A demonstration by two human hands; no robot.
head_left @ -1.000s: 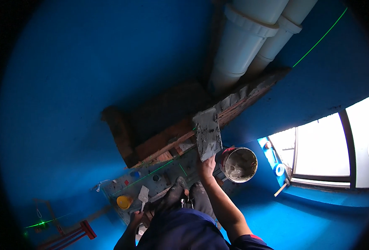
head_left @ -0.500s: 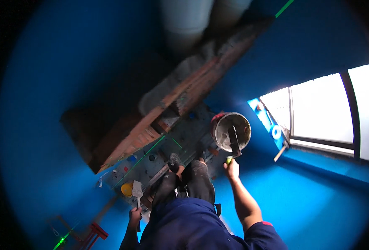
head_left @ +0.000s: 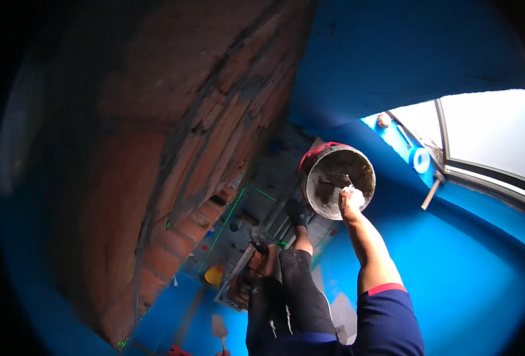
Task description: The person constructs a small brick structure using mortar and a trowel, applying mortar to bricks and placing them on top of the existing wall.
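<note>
My right hand (head_left: 350,202) is closed round the handle of a trowel (head_left: 339,177) at the mouth of a round bucket (head_left: 312,188). The trowel's blade is inside the bucket, among grey, wet-looking mortar (head_left: 328,191). The bucket is red outside, with a mortar-smeared rim. Only a sliver of my left hand (head_left: 222,353) shows at the lower edge, closed on the handle of a second trowel (head_left: 218,325). That one has a flat, pale blade pointing away from me, apart from anything else.
An unfinished brick wall (head_left: 179,172) rises close on the left. A wooden-handled hammer (head_left: 433,191) and a roll of tape (head_left: 420,160) lie on the blue window sill at right. A yellow bowl-like thing (head_left: 214,275) sits on the littered floor. Green laser lines cross the floor.
My right hand has moved from beside the bucket to over its mouth, lowering the trowel inside. My left hand has slid to the lower edge. The brick wall now fills more of the view.
</note>
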